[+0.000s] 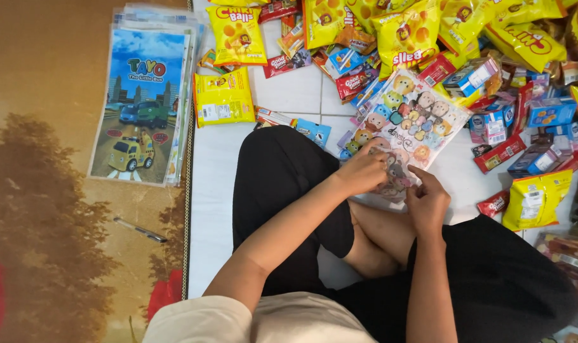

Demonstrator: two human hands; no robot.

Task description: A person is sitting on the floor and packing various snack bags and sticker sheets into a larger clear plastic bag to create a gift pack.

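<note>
You sit on a white tiled floor [289,95] beside a brown rug [41,209]. Your left hand [363,170] and right hand [427,202] pinch the cartoon-printed bag [411,121], whose near edge seems held; its long axis runs up-right away from your fingers.

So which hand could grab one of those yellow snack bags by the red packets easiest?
Probably the right hand. It sits at the near edge of the cartoon bag, and a yellow snack bag lies just to its right on the floor. The left hand is farther from it, pinching the same cartoon bag.
</note>
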